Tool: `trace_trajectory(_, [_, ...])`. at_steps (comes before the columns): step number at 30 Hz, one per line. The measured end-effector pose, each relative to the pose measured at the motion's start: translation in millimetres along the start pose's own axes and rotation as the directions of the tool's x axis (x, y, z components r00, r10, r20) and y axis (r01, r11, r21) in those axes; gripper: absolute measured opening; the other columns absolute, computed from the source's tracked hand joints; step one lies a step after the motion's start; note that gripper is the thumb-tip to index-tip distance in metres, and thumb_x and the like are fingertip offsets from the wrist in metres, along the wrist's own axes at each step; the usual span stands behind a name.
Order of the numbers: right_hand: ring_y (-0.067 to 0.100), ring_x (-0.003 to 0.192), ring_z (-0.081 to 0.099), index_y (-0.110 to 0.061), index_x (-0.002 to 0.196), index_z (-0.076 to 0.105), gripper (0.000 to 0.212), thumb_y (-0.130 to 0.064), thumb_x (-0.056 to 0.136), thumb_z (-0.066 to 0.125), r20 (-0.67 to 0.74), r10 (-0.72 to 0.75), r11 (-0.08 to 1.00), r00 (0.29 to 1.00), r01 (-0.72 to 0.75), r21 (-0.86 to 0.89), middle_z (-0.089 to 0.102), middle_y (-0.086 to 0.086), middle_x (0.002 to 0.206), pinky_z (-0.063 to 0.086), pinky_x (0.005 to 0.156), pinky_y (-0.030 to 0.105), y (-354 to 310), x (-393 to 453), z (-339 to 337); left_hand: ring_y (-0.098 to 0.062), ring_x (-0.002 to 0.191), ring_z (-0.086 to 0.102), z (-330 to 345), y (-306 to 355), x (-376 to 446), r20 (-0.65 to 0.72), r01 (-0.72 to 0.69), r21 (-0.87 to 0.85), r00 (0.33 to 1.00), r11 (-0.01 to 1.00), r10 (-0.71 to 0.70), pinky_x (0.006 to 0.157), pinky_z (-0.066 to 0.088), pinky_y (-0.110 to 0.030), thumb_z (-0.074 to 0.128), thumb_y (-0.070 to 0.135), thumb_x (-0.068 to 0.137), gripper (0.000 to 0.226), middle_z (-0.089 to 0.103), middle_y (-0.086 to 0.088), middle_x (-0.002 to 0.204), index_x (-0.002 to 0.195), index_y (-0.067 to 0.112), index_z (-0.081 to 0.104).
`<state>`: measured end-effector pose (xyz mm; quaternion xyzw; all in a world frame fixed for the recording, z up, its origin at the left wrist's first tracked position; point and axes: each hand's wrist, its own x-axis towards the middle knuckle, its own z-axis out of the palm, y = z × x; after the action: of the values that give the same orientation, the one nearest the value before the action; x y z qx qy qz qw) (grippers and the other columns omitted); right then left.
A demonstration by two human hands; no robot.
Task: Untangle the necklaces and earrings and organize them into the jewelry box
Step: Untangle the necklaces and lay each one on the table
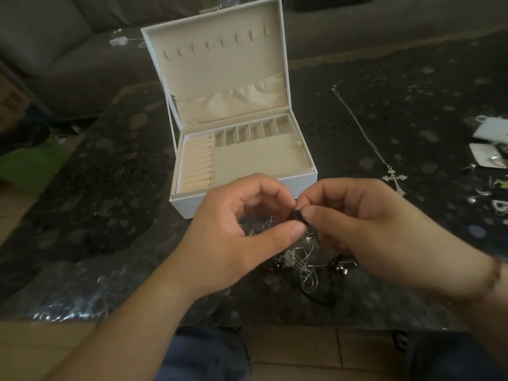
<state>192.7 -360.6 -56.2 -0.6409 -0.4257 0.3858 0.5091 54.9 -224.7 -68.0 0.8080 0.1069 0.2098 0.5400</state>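
Observation:
A white jewelry box (299, 185) stands open on the dark table, its beige lid pocket, ring rolls and small compartments showing. Just in front of it my left hand (233, 232) and my right hand (365, 226) meet, both pinching a small dark piece of a tangled bundle of necklaces (305, 265). Thin silver chains, a black cord and dark beads hang from my fingers down to the table. A silver cross necklace (394, 178) lies stretched out straight to the right of the box.
Loose earrings and small silver pieces (486, 196) lie at the right edge beside white cards (492, 127). A grey sofa (55, 37) runs behind the table. Bubble wrap (74, 292) lies at the front left. A green thing (33, 163) sits on the floor left.

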Motion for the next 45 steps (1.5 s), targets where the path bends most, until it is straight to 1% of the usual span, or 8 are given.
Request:
trace_trajectory(5, [0.002,0.038,0.035,-0.021,0.08,0.069,0.015,-0.026,0.086,0.056,-0.035,-0.048,0.988,0.998,0.042,-0.147,0.05,-0.008,0.046,0.028,0.037,0.015,-16,7,-10,-0.009,0.081,0.071,-4,15,10,-0.091,-0.123,0.223,0.985,0.967,0.146,0.076,0.055,-0.019,0.08,0.008,0.079,0.02,0.074,0.01,0.083,0.089,0.024,0.074])
trace_trajectory(10, [0.004,0.044,0.039,-0.025,0.084,0.072,0.028,-0.05,0.072,0.063,0.057,-0.102,0.972,0.993,0.112,-0.209,0.052,-0.006,0.052,0.032,0.04,0.015,-43,12,-25,-0.002,0.079,0.067,-7,29,23,-0.125,-0.258,0.556,0.914,0.79,0.386,0.076,0.055,-0.018,0.077,0.005,0.081,0.02,0.067,0.013,0.084,0.098,0.014,0.068])
trace_trajectory(17, [0.004,0.034,0.039,-0.023,0.072,0.069,0.016,-0.033,0.084,0.064,-0.017,-0.112,0.928,0.994,0.099,-0.36,0.053,-0.004,0.045,0.03,0.037,0.008,-52,10,-42,-0.01,0.071,0.061,-13,4,25,-0.242,0.008,0.628,0.952,0.778,0.186,0.068,0.056,-0.038,0.068,0.011,0.082,0.009,0.064,0.008,0.076,0.085,0.02,0.067])
trace_trajectory(23, [0.012,0.043,0.034,-0.016,0.067,0.066,0.02,-0.027,0.084,0.064,-0.008,0.033,0.964,0.999,-0.034,-0.262,0.044,0.001,0.046,0.028,0.042,0.02,-36,10,-46,-0.003,0.067,0.063,-10,0,23,-0.179,0.193,0.464,0.976,0.864,-0.122,0.062,0.047,-0.014,0.065,0.01,0.082,0.023,0.067,0.012,0.071,0.072,0.031,0.067])
trace_trajectory(28, [0.01,0.045,0.037,-0.012,0.069,0.067,0.019,-0.019,0.087,0.064,-0.02,0.05,0.987,0.999,-0.052,-0.149,0.053,0.007,0.06,0.029,0.042,0.019,-27,13,-50,-0.017,0.069,0.07,-12,4,26,-0.154,0.286,-0.021,0.946,0.958,-0.286,0.075,0.058,-0.032,0.062,-0.007,0.089,0.028,0.075,-0.003,0.075,0.078,0.017,0.071])
trace_trajectory(39, [0.01,0.045,0.032,-0.011,0.074,0.064,0.019,-0.03,0.078,0.06,-0.024,-0.006,1.0,1.0,0.007,0.026,0.044,0.002,0.051,0.03,0.044,0.016,-21,11,-53,-0.018,0.071,0.06,-9,12,25,-0.18,0.203,-0.242,0.951,0.949,-0.25,0.066,0.053,-0.031,0.056,0.004,0.096,0.021,0.057,0.008,0.061,0.089,0.019,0.069])
trace_trajectory(42, [0.014,0.047,0.036,-0.007,0.083,0.06,0.025,-0.03,0.088,0.054,-0.069,-0.05,0.998,0.996,0.053,0.03,0.064,0.015,0.067,0.03,0.049,0.021,-19,11,-47,-0.014,0.072,0.058,-9,13,24,-0.119,0.247,-0.381,0.943,0.891,-0.312,0.062,0.05,-0.029,0.063,0.011,0.09,0.01,0.055,0.006,0.065,0.092,0.02,0.069])
trace_trajectory(45, [0.015,0.046,0.041,-0.013,0.08,0.052,0.022,-0.02,0.1,0.045,-0.137,-0.049,0.994,0.989,0.062,0.094,0.071,0.014,0.077,0.032,0.047,0.022,-17,13,-40,-0.012,0.073,0.058,-9,10,22,-0.013,0.279,-0.426,0.949,0.861,-0.314,0.066,0.053,-0.032,0.073,0.005,0.074,0.034,0.053,0.002,0.075,0.105,0.018,0.065])
